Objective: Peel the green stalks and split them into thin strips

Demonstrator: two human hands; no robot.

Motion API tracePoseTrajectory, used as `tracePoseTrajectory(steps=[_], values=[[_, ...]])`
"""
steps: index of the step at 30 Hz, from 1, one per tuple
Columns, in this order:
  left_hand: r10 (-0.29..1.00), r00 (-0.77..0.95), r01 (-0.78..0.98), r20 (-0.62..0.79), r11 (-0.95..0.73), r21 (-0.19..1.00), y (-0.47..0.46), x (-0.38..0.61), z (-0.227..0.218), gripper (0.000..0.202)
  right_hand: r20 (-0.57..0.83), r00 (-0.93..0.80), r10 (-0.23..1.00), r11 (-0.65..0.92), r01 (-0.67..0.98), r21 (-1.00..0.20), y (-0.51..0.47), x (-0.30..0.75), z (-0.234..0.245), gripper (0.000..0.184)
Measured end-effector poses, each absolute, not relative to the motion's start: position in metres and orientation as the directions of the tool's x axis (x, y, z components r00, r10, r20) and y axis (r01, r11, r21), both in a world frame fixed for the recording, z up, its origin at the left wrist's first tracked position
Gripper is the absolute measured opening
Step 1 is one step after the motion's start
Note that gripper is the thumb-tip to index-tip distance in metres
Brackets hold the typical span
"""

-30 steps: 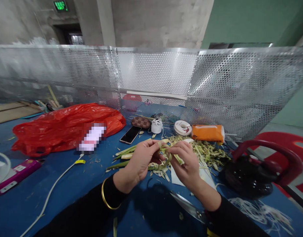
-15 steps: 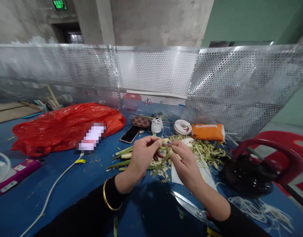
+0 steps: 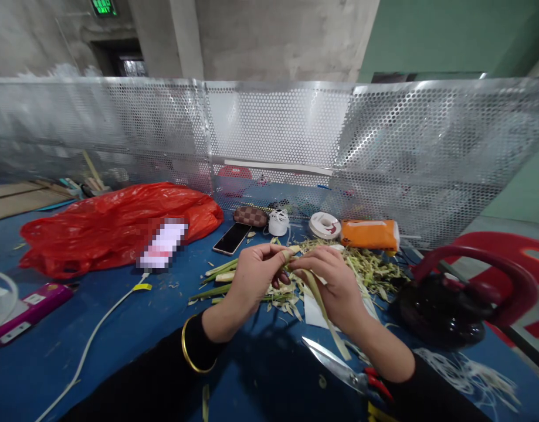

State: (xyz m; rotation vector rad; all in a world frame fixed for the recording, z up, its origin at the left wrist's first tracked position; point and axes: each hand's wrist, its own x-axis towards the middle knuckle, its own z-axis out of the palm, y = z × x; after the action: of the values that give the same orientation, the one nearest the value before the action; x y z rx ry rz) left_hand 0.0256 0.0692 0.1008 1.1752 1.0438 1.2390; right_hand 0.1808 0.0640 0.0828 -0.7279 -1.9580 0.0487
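Observation:
My left hand [image 3: 257, 280] is closed, thumb and forefinger pinching a pale green plant strip [image 3: 317, 299]. Close beside it, my right hand [image 3: 333, 280] is closed on the same strip, whose long end hangs down past the palm toward the table. The fingertips of both hands nearly meet, and the exact pinch points are partly hidden. Under and behind the hands lie cut green stalks [image 3: 219, 291] and a heap of plant trimmings [image 3: 375, 271], partly on a white sheet [image 3: 314, 313]. Red-handled scissors [image 3: 335, 363] rest below my right forearm.
A dark kettle-like pot [image 3: 445, 310] with a maroon handle stands right, near tangled white string [image 3: 471, 375]. Behind are a dark phone [image 3: 233, 238], a ribbon spool [image 3: 324, 225] and an orange pack [image 3: 369, 234]. A red plastic bag [image 3: 119, 217] and purple power strip [image 3: 29, 313] lie left.
The strip, looped between my fingers before, now hangs out long toward the lower right. My right hand has turned and shifted slightly right, while my left hand has stayed almost still.

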Motion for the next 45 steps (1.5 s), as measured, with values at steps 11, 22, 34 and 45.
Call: tracePoseTrajectory(steps=[11, 22, 34, 45], values=[[0.970, 0.241, -0.076, -0.001, 0.020, 0.997, 0.062, 0.029, 0.100, 0.011, 0.262, -0.139, 0.955, 0.245, -0.127, -0.961, 0.064, 0.181, 0.088, 0.024], [0.953, 0.290, -0.102, -0.092, 0.127, 0.987, 0.064, 0.028, 0.096, 0.016, 0.321, -0.037, 0.946, 0.322, 0.200, -0.925, 0.063, 0.179, 0.089, 0.028], [0.961, 0.231, -0.080, -0.152, 0.175, 0.981, 0.062, 0.024, 0.106, 0.009, 0.227, -0.306, 0.925, 0.309, 0.254, -0.917, 0.069, 0.195, 0.093, 0.027], [0.954, 0.277, 0.003, -0.113, 0.117, 0.993, 0.064, 0.020, 0.106, 0.011, 0.345, -0.288, 0.893, 0.446, 0.478, -0.757, 0.069, 0.198, 0.092, 0.022]])
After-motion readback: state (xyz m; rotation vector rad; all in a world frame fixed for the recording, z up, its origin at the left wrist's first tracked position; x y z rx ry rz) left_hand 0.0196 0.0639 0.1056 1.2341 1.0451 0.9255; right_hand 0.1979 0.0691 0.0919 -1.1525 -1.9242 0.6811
